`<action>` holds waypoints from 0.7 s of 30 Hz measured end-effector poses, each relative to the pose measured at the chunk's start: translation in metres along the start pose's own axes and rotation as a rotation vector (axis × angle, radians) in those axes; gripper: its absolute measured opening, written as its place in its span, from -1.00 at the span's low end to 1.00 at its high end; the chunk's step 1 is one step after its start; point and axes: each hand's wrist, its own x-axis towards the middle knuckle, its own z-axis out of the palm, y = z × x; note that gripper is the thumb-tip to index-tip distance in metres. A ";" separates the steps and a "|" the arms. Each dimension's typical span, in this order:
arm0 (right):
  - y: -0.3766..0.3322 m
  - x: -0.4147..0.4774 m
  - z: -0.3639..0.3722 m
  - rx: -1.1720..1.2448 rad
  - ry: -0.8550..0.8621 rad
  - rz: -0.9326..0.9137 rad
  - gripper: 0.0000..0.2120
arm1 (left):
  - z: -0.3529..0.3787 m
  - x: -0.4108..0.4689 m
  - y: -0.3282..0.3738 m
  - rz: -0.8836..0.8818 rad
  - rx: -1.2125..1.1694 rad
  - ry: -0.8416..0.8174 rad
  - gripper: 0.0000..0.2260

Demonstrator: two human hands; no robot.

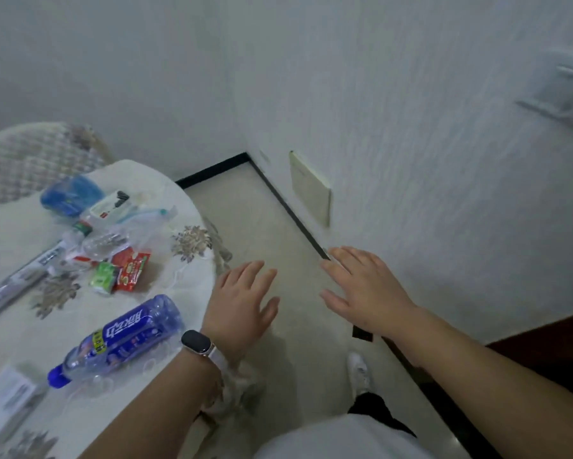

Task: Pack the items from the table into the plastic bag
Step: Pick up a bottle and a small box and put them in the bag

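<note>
- Lower centre: the left hand (242,303), a smartwatch (197,341) on its wrist, hovers past the table (185,286) edge, fingers spread, holding nothing.
- Right of it, the right hand (364,289) is also flat, open and empty, above the floor.
- Lower left, a blue-labelled drink bottle (119,339) lies on its side.
- Mid left: a red sachet (131,268) touches a green packet (103,278); a grey tube (20,279) lies nearby.
- Upper left: a clear plastic bag (126,226) lies crumpled, beside a blue pack (70,195).
</note>
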 end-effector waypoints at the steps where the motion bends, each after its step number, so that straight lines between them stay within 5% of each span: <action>1: 0.010 0.016 0.000 0.013 -0.006 -0.039 -0.48 | -0.001 0.008 0.000 -0.050 0.012 -0.004 -0.56; 10: 0.058 0.149 0.001 0.096 -0.048 -0.420 -0.49 | -0.019 0.052 0.002 -0.406 0.148 0.077 -0.56; 21: -0.028 0.227 0.031 0.226 -0.154 -0.796 -0.49 | -0.024 -0.010 -0.034 -0.975 0.103 0.073 -0.54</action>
